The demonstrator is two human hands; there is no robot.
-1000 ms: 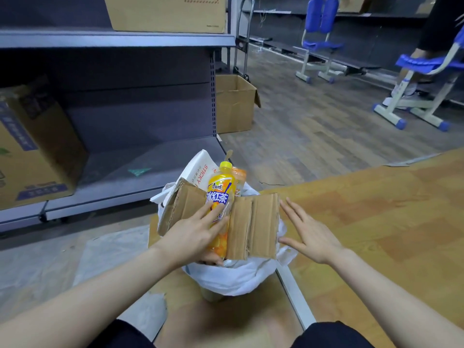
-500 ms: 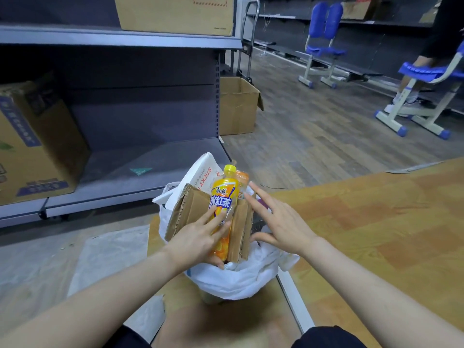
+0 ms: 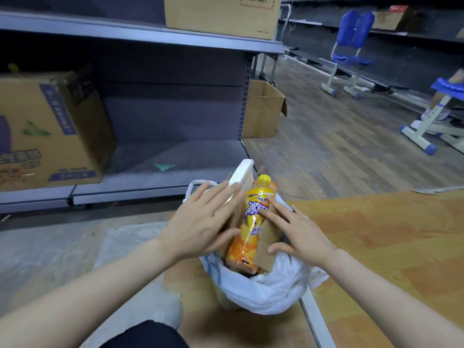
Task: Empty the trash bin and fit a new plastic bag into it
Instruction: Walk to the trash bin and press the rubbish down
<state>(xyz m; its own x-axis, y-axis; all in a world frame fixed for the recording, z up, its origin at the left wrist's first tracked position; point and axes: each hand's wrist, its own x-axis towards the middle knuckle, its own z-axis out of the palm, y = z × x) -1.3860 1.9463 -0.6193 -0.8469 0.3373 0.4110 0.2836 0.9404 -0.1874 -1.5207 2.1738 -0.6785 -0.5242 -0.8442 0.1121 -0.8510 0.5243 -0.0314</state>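
Head view: the trash bin [image 3: 227, 301] sits on the floor just ahead of my knees, its white plastic bag [image 3: 263, 290] stuffed full. My left hand [image 3: 200, 226] lies flat, fingers straight, against folded cardboard [image 3: 267, 243] and a white box [image 3: 239, 175]. My right hand [image 3: 300, 233] presses, grip open, on the cardboard and the orange bottle [image 3: 253, 219] standing upright between both hands. Grey shelf [image 3: 160, 164] beyond.
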